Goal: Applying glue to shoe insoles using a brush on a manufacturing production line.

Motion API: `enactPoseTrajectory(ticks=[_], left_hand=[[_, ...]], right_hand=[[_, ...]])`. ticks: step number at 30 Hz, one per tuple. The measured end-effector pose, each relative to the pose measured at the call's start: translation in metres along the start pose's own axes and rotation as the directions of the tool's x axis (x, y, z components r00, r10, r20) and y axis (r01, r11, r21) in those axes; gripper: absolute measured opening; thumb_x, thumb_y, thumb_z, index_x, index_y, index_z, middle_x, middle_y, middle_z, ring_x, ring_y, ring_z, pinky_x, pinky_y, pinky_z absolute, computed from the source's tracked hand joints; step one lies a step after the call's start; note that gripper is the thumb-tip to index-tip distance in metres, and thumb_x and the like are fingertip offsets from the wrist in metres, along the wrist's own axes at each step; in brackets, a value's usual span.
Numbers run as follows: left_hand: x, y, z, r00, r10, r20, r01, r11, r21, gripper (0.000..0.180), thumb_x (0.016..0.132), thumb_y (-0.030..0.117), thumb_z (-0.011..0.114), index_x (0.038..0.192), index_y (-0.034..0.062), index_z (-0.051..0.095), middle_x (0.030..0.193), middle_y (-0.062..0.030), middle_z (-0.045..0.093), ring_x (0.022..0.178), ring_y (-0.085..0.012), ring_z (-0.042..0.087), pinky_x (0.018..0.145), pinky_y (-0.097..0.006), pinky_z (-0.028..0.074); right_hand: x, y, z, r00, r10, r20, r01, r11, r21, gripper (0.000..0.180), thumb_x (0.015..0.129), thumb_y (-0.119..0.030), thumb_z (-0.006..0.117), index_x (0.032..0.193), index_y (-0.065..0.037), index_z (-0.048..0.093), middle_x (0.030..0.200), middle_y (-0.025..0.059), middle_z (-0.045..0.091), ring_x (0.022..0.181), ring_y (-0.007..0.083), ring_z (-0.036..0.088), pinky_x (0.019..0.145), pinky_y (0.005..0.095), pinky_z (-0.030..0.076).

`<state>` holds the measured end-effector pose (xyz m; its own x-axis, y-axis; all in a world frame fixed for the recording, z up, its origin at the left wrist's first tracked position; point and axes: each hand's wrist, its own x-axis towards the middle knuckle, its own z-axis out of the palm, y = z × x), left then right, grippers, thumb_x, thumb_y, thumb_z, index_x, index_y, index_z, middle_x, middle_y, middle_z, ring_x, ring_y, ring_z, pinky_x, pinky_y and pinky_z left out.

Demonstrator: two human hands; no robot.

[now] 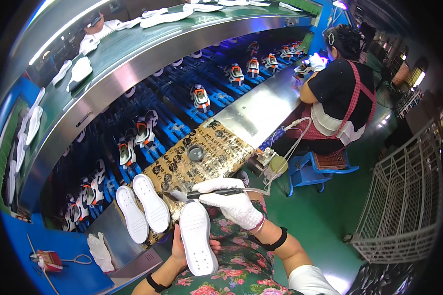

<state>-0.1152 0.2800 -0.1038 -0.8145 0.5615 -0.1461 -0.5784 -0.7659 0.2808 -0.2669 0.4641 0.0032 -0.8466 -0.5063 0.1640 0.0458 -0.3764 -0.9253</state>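
Note:
My bare left hand (178,248) grips a white shoe sole (198,237) from beneath, the flat face with small holes turned up, over my flowered apron. In a white knit glove, my right hand (235,204) is closed around the black handle of a brush (209,193). Its pale, flat tip points left, just above the toe end of the sole; whether they touch I cannot tell. A thin tube trails from the brush to the right. Two more white soles, a left one (133,215) and a right one (151,203), lie side by side on the bench.
Brown printed paper (174,169) covers part of the bench, with a dark round dish (196,153) on it. Shoes (201,98) stand on the blue conveyor behind; soles (79,73) ride the upper belt. A co-worker (339,93) sits right on a blue stool (310,169). A loose glove (100,251) lies left.

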Motion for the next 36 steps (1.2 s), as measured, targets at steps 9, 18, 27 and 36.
enactPoseTrajectory(ticks=[9,18,27,36], left_hand=[[0.041,0.028,0.030,0.944,0.287,-0.161,-0.305,0.947,-0.099,0.101,0.082,0.090,0.016,0.128,0.0086,0.055,0.100,-0.0185,0.061,0.088,-0.0360,0.061,0.082,-0.048,0.051],[0.060,0.051,0.062,0.910,0.390,-0.141,-0.408,0.902,-0.142,0.113,0.077,0.094,0.018,0.124,-0.0014,0.058,0.108,-0.0212,0.065,0.098,-0.0395,0.064,0.091,-0.052,0.052],[0.059,0.053,0.071,0.835,0.548,-0.050,-0.549,0.835,-0.021,0.096,0.090,0.082,0.018,0.156,0.0119,0.027,0.155,-0.0150,0.037,0.140,-0.0356,0.041,0.116,-0.051,0.033],[0.059,0.040,0.057,0.818,0.524,-0.239,-0.486,0.851,0.202,0.100,0.088,0.085,0.016,0.152,0.0112,0.033,0.148,-0.0107,0.047,0.133,-0.0282,0.049,0.112,-0.044,0.040]], right_hand=[[0.002,-0.015,0.019,0.998,-0.067,-0.013,0.065,0.992,-0.104,0.022,0.083,0.002,0.074,0.104,0.003,0.072,0.100,0.0070,0.072,0.092,0.0115,0.067,0.084,0.0276,0.055],[0.012,-0.026,0.024,0.967,-0.254,-0.006,0.236,0.906,-0.352,0.017,0.075,0.003,0.077,0.092,0.002,0.075,0.092,0.0113,0.075,0.082,0.0158,0.071,0.074,0.0288,0.056],[0.035,-0.030,0.037,0.752,-0.585,0.303,0.626,0.493,-0.604,0.022,0.072,0.002,0.077,0.094,-0.002,0.074,0.094,0.0144,0.073,0.082,0.0275,0.070,0.075,0.0354,0.056],[0.011,-0.017,0.051,0.657,-0.500,0.564,0.748,0.344,-0.567,0.035,0.067,-0.001,0.075,0.101,-0.001,0.072,0.102,0.0160,0.072,0.090,0.0318,0.070,0.076,0.0390,0.054]])
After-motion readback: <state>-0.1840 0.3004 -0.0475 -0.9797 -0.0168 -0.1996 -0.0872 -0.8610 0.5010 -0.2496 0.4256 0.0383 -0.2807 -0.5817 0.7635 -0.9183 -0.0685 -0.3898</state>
